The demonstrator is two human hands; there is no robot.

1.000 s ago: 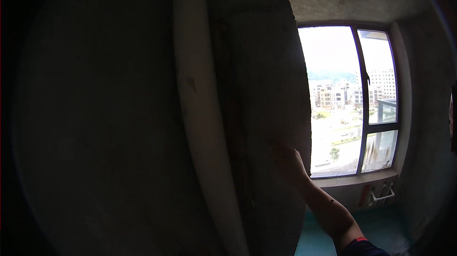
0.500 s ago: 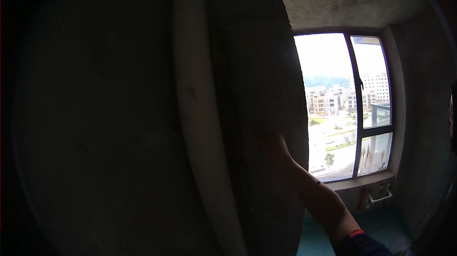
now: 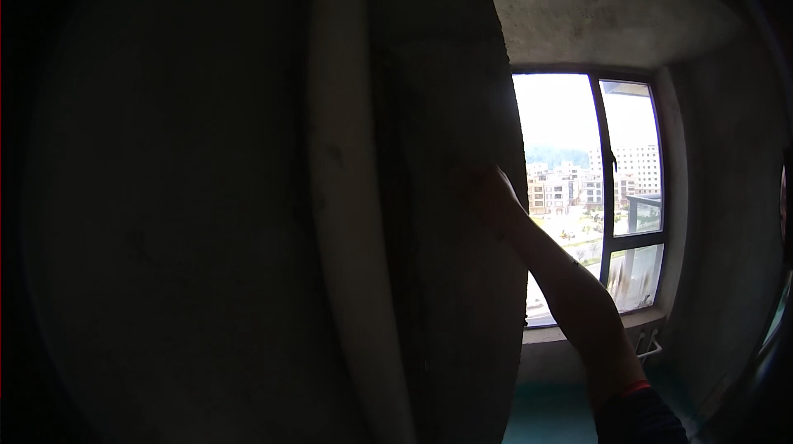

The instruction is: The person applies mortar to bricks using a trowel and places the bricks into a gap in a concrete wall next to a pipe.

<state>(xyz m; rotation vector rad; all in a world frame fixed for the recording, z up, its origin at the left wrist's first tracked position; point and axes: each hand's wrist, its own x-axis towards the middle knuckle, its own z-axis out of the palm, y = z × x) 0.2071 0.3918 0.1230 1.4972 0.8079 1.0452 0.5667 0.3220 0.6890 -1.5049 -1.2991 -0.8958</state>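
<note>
The right hand (image 3: 489, 189) is raised, its fingers lost in shadow: whether spread, closed or holding something, I cannot tell. The dark wall (image 3: 462, 320) is behind them, contact unclear; a pale pipe (image 3: 343, 163) stands to their left. Farther off, right of them, a window (image 3: 605, 130) shows buildings (image 3: 566, 188) outside.

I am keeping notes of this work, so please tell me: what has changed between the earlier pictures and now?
The right hand has moved up in front of the dark wall; it is too dark to see any grasp or release. The window now sits lower in the view, with the forearm covering more of it. The pale pipe stands as before.
</note>
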